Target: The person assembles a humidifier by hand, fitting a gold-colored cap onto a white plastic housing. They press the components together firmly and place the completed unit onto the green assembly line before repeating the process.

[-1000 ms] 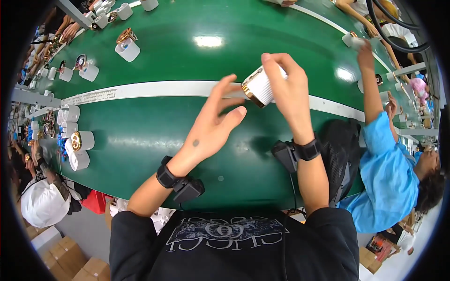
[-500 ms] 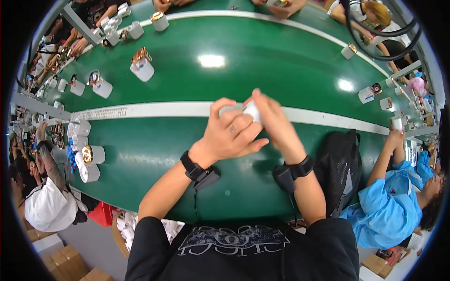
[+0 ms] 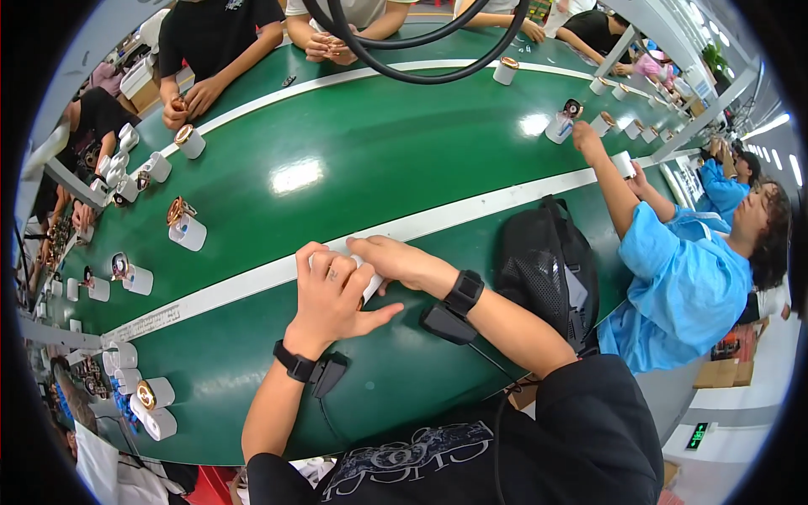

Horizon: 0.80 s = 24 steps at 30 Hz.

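Grasps a white housing (image 3: 370,289) between the curled-over left hand (image 3: 335,290) and the right hand (image 3: 402,262), after holding it a second ago in the right alone; suggests steadier, two-handed handling. Holds it above the glossy green tabletop (image 3: 244,349), near the flat white strip (image 3: 471,209). Looks rounded, plastic, mostly covered.

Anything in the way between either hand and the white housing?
Nothing visible. The right hand holds the white housing and the left hand's fingers lie over it, though they hide much of it. The black backpack sits off to the right.
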Each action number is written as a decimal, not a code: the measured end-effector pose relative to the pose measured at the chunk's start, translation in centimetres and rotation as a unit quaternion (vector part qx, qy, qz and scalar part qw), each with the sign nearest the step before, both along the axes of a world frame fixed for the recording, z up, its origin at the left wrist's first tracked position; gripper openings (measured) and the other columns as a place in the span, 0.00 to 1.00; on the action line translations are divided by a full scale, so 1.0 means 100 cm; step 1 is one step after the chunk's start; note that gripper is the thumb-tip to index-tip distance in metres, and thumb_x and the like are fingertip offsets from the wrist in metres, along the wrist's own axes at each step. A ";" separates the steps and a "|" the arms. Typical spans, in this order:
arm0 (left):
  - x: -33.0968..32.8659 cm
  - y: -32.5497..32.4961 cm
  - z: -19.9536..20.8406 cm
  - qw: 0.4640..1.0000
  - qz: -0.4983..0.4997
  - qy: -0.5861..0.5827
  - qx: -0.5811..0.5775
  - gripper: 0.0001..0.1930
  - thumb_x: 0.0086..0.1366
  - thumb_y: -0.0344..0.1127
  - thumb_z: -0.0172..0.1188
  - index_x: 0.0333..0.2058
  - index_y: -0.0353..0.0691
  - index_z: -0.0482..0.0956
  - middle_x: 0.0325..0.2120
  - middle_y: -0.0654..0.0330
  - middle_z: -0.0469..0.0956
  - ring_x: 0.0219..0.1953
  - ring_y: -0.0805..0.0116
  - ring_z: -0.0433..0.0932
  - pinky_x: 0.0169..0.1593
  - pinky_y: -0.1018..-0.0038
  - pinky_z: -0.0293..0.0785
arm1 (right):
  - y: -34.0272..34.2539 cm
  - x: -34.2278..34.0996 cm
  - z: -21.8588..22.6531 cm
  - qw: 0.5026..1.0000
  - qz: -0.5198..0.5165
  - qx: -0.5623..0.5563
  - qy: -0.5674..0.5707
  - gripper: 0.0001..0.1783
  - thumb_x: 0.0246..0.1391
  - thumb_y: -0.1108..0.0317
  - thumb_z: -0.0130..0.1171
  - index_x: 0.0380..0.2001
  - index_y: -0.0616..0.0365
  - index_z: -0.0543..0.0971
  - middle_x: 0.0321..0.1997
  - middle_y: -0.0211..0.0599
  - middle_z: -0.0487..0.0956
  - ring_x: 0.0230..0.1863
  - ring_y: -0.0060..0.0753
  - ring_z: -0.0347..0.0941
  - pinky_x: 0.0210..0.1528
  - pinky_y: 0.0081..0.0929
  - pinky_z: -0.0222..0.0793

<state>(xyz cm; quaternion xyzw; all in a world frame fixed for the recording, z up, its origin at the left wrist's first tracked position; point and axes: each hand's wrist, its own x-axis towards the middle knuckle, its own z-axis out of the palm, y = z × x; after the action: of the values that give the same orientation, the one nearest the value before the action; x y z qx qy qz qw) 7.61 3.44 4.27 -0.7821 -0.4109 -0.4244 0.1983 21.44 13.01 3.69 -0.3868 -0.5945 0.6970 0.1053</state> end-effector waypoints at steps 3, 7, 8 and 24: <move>-0.001 -0.005 0.001 1.000 0.000 0.024 -0.017 0.21 0.51 0.49 0.73 0.35 0.45 0.73 0.30 0.64 0.67 0.34 0.60 0.68 0.48 0.55 0.63 | -0.002 -0.003 0.005 0.998 0.031 -0.014 -0.045 0.30 0.73 0.49 0.39 0.43 0.70 0.77 0.31 0.38 0.76 0.23 0.29 0.73 0.19 0.28 0.73; 0.002 -0.006 -0.001 1.000 0.019 -0.010 0.002 0.19 0.50 0.42 0.72 0.33 0.44 0.71 0.29 0.63 0.68 0.33 0.59 0.67 0.45 0.57 0.62 | 0.001 -0.006 0.002 0.997 0.062 -0.011 -0.052 0.29 0.72 0.51 0.39 0.44 0.72 0.76 0.32 0.39 0.75 0.23 0.30 0.73 0.18 0.30 0.74; 0.002 -0.008 -0.002 1.000 0.014 -0.022 -0.006 0.18 0.49 0.40 0.71 0.33 0.44 0.71 0.29 0.63 0.68 0.33 0.60 0.67 0.45 0.58 0.61 | -0.003 -0.005 0.007 0.996 0.059 -0.008 -0.060 0.29 0.72 0.52 0.38 0.44 0.72 0.76 0.33 0.40 0.75 0.24 0.31 0.73 0.19 0.30 0.74; 0.010 -0.004 0.004 0.997 0.020 -0.041 -0.063 0.13 0.48 0.33 0.67 0.28 0.42 0.69 0.28 0.59 0.71 0.32 0.58 0.69 0.39 0.63 0.60 | 0.004 -0.004 -0.010 0.996 0.074 0.008 -0.040 0.28 0.71 0.51 0.41 0.46 0.69 0.78 0.39 0.45 0.79 0.30 0.35 0.78 0.21 0.31 0.76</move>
<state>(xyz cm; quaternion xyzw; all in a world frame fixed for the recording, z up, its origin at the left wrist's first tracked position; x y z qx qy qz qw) 8.64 3.01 4.69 -0.7665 -0.4600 -0.4257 0.1398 21.05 13.45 2.66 -0.3680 -0.6310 0.6822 0.0329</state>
